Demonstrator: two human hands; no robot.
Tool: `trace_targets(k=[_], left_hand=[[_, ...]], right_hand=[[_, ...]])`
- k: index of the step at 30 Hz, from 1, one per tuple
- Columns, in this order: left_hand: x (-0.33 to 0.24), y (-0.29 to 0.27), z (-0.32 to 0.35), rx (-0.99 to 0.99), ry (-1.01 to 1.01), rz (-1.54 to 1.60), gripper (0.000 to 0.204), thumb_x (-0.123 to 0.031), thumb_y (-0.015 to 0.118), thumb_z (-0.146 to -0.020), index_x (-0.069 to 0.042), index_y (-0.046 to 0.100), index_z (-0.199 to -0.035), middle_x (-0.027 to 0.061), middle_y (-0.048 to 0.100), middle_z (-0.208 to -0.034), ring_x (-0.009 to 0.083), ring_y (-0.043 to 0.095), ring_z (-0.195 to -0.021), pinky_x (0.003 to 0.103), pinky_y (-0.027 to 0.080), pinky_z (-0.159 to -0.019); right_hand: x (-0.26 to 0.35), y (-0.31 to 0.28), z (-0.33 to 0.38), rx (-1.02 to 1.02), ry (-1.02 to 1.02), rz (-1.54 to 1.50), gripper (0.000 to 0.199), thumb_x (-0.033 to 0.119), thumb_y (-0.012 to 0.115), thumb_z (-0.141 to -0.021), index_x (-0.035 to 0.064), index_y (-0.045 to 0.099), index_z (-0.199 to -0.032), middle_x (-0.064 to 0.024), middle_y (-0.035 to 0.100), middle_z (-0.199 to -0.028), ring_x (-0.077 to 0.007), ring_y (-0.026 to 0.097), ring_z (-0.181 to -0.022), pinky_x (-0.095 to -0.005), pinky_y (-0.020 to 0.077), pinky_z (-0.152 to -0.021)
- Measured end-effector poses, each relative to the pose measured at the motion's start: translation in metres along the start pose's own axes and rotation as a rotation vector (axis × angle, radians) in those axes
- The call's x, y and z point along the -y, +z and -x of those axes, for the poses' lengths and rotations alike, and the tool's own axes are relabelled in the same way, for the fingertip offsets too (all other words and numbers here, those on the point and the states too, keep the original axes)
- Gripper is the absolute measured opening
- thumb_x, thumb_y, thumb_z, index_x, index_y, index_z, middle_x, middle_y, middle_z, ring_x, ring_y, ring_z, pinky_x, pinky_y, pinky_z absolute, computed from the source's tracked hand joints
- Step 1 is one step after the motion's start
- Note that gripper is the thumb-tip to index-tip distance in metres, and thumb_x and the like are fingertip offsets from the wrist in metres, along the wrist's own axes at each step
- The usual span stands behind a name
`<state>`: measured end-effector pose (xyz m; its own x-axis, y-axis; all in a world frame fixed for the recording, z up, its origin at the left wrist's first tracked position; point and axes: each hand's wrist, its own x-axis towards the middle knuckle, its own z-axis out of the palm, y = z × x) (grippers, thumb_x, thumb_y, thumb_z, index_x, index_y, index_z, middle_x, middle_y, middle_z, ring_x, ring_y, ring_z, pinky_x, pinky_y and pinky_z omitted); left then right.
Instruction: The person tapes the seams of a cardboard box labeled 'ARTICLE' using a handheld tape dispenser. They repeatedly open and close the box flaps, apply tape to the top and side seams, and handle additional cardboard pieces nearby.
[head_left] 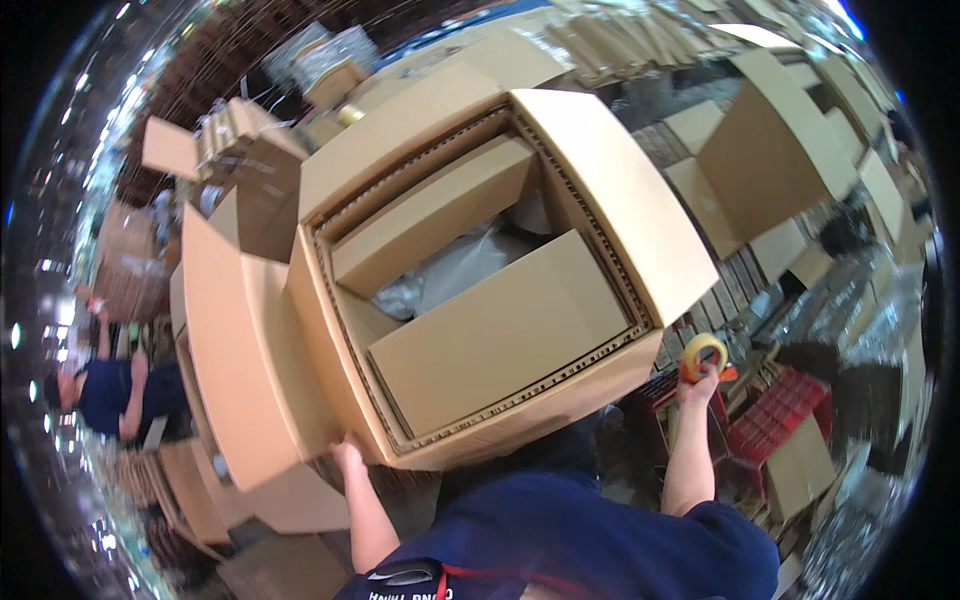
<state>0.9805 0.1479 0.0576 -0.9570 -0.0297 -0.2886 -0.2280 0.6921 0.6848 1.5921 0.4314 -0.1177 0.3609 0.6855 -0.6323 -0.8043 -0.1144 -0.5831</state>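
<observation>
A large open cardboard box [345, 400] stands before me with its flaps spread outward. Inside it, two brown cardboard inserts [500, 335] flank a whitish plastic-wrapped item [455, 270], which they partly cover. A corrugated liner edge runs round the inner walls. My left hand [347, 453] is closed on the box's near left corner, below the left flap [240, 350]; its fingertips are partly hidden. Off the box's right side, my right hand [698, 388] grips a tape dispenser [705, 352] with a yellowish roll and red-orange parts.
Red plastic crates [780, 415] stand at the right, near my right arm. Another open carton [775, 150] sits at the far right on slatted wood. Stacked flat cardboard [190, 490] lies at the left, where a co-worker in dark clothing [110, 395] stands.
</observation>
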Motion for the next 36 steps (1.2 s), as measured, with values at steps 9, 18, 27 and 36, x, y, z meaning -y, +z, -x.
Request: trace_targets(k=[9,18,27,36], left_hand=[[-0.033,0.060,0.114,-0.279,0.877,-0.321,0.042,-0.013,0.071,-0.108,-0.001,0.063,-0.147,0.0215,0.063,-0.152,0.0405,0.054,-0.146,0.053,0.041,-0.124],[-0.123,0.279,0.284,0.637,1.300,-0.176,0.056,-0.029,0.077,-0.103,-0.003,0.064,-0.151,0.0229,0.062,-0.155,0.0422,0.056,-0.147,0.053,0.046,-0.125],[-0.174,0.365,0.279,0.658,0.663,0.174,0.029,-0.020,0.074,-0.109,0.000,0.076,-0.130,0.0128,0.083,-0.113,0.0221,0.080,-0.100,0.037,0.063,-0.095],[-0.258,0.317,0.336,0.984,0.060,0.358,0.061,-0.060,0.059,-0.114,-0.006,0.073,-0.139,0.0076,0.081,-0.126,0.0175,0.077,-0.110,0.034,0.057,-0.092]], right_hand=[[0.043,0.044,-0.094,0.228,0.191,0.129,0.050,0.036,0.058,-0.109,0.0038,0.056,-0.147,-0.0227,0.076,-0.125,-0.0421,0.077,-0.109,-0.0595,0.0679,-0.093],[0.093,-0.012,-0.081,-0.093,0.374,0.604,0.047,0.028,0.067,-0.100,-0.0036,0.063,-0.134,-0.0220,0.072,-0.127,-0.0403,0.072,-0.104,-0.0523,0.0608,-0.085],[0.191,0.039,-0.090,-0.072,-0.177,1.162,0.057,-0.001,0.081,-0.081,-0.0001,0.061,-0.134,-0.0100,0.071,-0.110,-0.0168,0.070,-0.087,-0.0323,0.0566,-0.071],[0.193,0.301,-0.069,1.429,-0.521,0.978,0.077,-0.006,0.081,-0.084,0.0035,0.060,-0.158,-0.0138,0.073,-0.135,-0.0254,0.073,-0.118,-0.0365,0.0598,-0.100]])
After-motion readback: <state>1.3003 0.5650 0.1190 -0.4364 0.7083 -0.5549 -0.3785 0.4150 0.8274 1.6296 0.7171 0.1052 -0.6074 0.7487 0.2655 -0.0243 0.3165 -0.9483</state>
